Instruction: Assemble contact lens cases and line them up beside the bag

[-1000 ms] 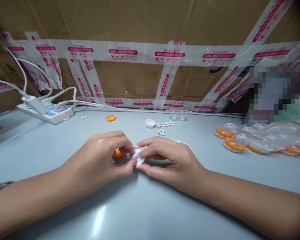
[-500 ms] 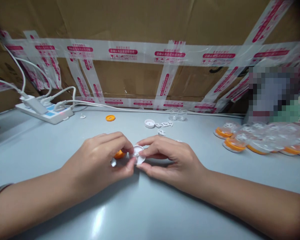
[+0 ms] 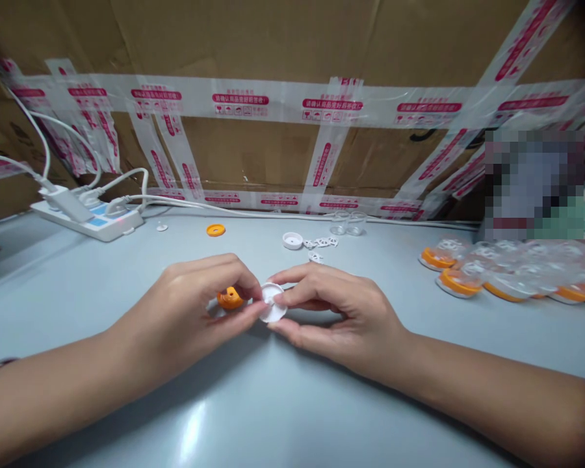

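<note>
Just above the table, my right hand point(image 3: 336, 305) holds a white round plastic cap point(image 3: 274, 313), its shallow inner side turned toward me, with thumb and fingers around the rim. My left hand point(image 3: 199, 299) is closed in a pinch at the cap's left side, thumb and index tips meeting over its middle. Whatever lies between those tips is too small and covered to make out. Partly hidden behind the left fingers is an orange round plastic part point(image 3: 230, 298) with a hole in it, on the table.
Farther back lie an orange ring point(image 3: 215, 230), a small white stemmed piece point(image 3: 162, 226), another white cap point(image 3: 292, 241), small white openwork pieces point(image 3: 322, 242) and clear domes point(image 3: 347, 224). Domed orange-and-white units point(image 3: 458, 283) cluster right. A power strip point(image 3: 90, 218) sits left; taped cardboard point(image 3: 273, 149) stands behind.
The left fingertips have shifted slightly inward over the white cap, uncovering more of the orange part. The right hand keeps its grip on the cap, nearly still.
</note>
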The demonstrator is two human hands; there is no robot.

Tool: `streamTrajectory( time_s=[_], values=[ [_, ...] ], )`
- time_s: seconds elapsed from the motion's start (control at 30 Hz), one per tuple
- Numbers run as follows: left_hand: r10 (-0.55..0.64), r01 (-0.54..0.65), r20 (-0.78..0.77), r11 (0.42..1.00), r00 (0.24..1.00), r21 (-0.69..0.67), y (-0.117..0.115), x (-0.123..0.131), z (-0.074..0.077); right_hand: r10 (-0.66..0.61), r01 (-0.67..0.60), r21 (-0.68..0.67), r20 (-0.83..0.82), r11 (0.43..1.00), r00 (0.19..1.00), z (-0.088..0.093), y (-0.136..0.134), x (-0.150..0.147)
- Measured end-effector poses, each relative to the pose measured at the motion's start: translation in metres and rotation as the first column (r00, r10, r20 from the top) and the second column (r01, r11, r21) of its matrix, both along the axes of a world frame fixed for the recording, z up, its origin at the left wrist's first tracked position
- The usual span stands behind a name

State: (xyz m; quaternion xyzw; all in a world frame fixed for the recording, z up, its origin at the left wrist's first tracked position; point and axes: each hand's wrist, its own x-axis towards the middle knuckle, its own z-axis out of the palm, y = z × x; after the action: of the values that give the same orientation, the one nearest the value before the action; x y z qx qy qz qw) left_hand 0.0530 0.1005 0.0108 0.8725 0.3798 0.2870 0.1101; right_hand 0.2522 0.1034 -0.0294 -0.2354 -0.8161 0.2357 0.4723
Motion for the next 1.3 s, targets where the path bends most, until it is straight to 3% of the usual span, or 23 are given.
streamTrajectory(
  time_s=[0.13,0.2,0.37,0.47,0.53,0.7,0.83,0.9,1.17,1.3],
  values=[
    [0.063,-0.027,0.114,0.956,0.991,-0.291,0.005,-0.002,0.006,0.059,-0.071,-0.161,-0.079,0.984,0.995,0.001,0.000,0.000],
    [0.093,-0.049,0.106,0.932,0.990,-0.360,0.009,-0.006,0.012,0.091,-0.123,-0.290,-0.123,0.949,0.988,0.001,0.002,0.000],
    [0.080,-0.138,-0.241,0.963,0.967,-0.233,0.018,-0.022,0.026,0.044,-0.116,-0.514,-0.151,0.850,0.988,0.001,0.007,-0.002],
    [-0.007,-0.109,-0.412,0.960,0.911,-0.258,0.018,-0.028,0.021,0.041,-0.138,-0.558,-0.183,0.818,0.982,0.000,0.009,-0.002],
    [-0.057,-0.075,-0.431,0.956,0.900,-0.284,0.018,-0.029,0.015,0.040,-0.142,-0.576,-0.186,0.805,0.982,0.000,0.009,-0.002],
    [-0.082,-0.025,-0.287,0.937,0.954,-0.349,0.026,-0.029,0.012,-0.018,-0.064,-0.610,-0.128,0.789,0.992,0.000,0.008,-0.002],
    [-0.054,0.077,0.055,0.784,0.997,-0.616,0.032,-0.023,0.016,-0.092,0.011,-0.642,-0.092,0.767,0.991,0.003,0.008,-0.002],
    [-0.047,0.143,0.160,0.739,0.986,-0.658,0.032,-0.018,0.014,-0.104,0.022,-0.650,-0.087,0.760,0.991,0.004,0.008,-0.003],
    [-0.023,0.140,0.199,0.790,0.980,-0.597,0.028,-0.012,0.008,-0.094,0.028,-0.649,-0.067,0.761,0.993,0.006,0.006,-0.003],
    [-0.039,0.150,0.193,0.782,0.980,-0.605,0.027,-0.009,0.009,-0.072,0.019,-0.623,-0.061,0.782,0.996,0.005,0.006,-0.003]
  ],
)
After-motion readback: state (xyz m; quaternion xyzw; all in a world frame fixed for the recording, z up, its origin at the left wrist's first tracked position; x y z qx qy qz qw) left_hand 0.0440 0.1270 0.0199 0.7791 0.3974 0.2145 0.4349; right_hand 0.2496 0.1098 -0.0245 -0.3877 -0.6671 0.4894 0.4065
